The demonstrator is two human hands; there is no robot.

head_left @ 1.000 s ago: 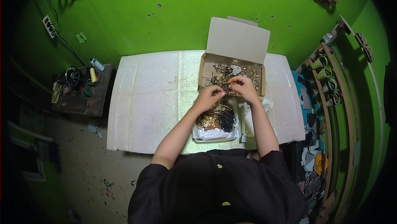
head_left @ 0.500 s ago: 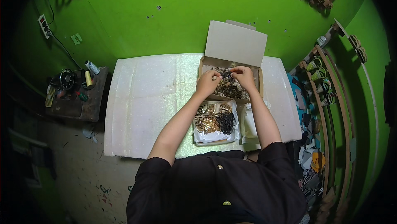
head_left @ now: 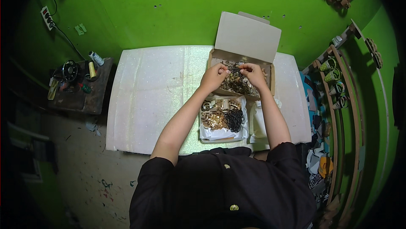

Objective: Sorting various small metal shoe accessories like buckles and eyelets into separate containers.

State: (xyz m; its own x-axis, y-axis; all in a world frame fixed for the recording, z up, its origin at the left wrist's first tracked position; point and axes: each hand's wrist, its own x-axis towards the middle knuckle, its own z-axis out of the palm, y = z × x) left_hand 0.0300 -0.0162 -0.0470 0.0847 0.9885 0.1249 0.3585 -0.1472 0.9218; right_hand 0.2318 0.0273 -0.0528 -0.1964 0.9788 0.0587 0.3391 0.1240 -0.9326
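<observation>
Pale, glittery surface point(head_left: 146, 98) spans the middle of the scene; its near edge is partly covered by the person's dark shirt point(head_left: 224, 186). Left forearm point(head_left: 182, 117) slants from near left toward far right; right forearm point(head_left: 275, 117) runs from near right to far, angling slightly left. Both elbows bent; rolled dark sleeves cover the upper arms. Cardboard box point(head_left: 272, 79), far and right of centre, stands open, lid point(head_left: 248, 34) raised at its far side. The right forearm crosses its near right corner, hiding it. Nearer, a lined tray point(head_left: 222, 136) sits between the forearms; a white packet point(head_left: 257, 123) lies just right of it, its right part obscured by the right forearm. Left hand point(head_left: 214, 78) is over the left side of the box, right hand point(head_left: 255, 76) over its right side, the two facing each other, slightly apart. Small metal pieces point(head_left: 236, 86) lie heaped in the box beneath and between them, partly masked; single shapes hard to resolve. Tray contents: gold pieces point(head_left: 214, 120) left, black pieces point(head_left: 234, 121) right. Fingers of each hand drawn narrow, tips close to thumb; cannot tell whether either pinches a piece.
</observation>
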